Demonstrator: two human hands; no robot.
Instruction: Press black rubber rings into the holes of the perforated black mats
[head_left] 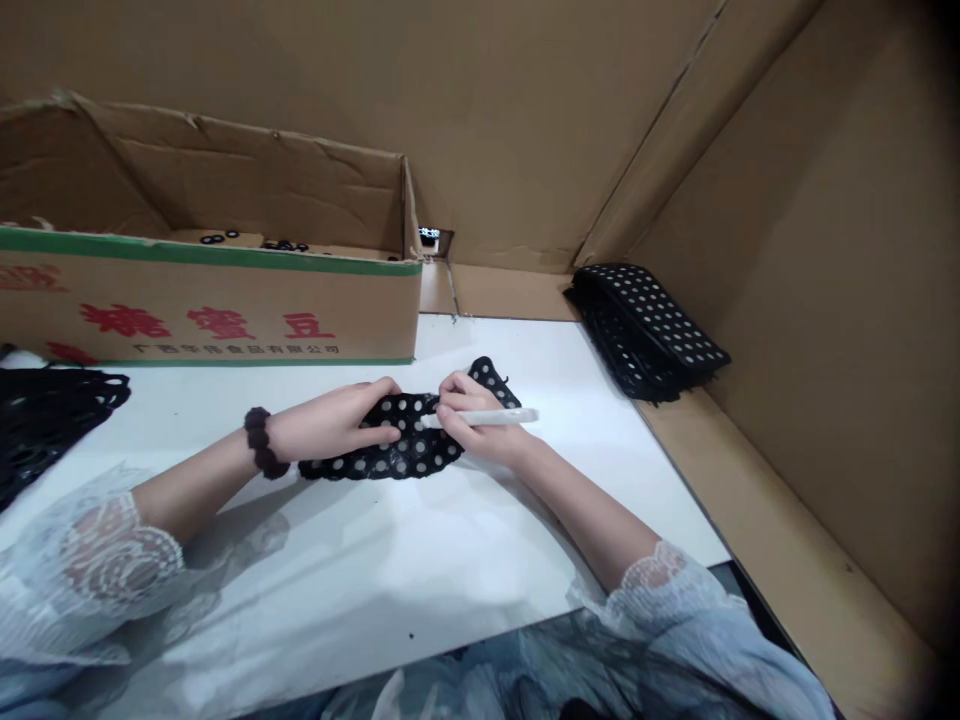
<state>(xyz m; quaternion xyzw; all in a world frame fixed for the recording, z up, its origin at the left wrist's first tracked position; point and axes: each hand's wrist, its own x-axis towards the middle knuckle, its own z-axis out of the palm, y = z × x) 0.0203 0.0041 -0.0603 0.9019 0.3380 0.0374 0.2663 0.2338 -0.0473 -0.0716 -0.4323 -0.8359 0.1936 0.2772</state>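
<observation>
A black fabric piece with white polka dots (405, 458) lies on the white table in front of me. My left hand (341, 420) rests on its left part, thumb and fingers apart across the cloth, pressing or pinching it; the fingertips are partly hidden. In my right hand (480, 420) is a white pen-like stick (495, 416), held between thumb and fingers with its tip pointing left at the fabric. One corner of the cloth shows beyond my right hand. I cannot make out whether the tip touches the cloth.
A cardboard box with a green edge and red lettering (247, 310) stands at the back left, several small black rings (285, 246) inside. Folded polka-dot fabric (652, 325) lies at the right. Black openwork material (52, 420) sits at the left edge. Cardboard walls (510, 120) surround the table (360, 580).
</observation>
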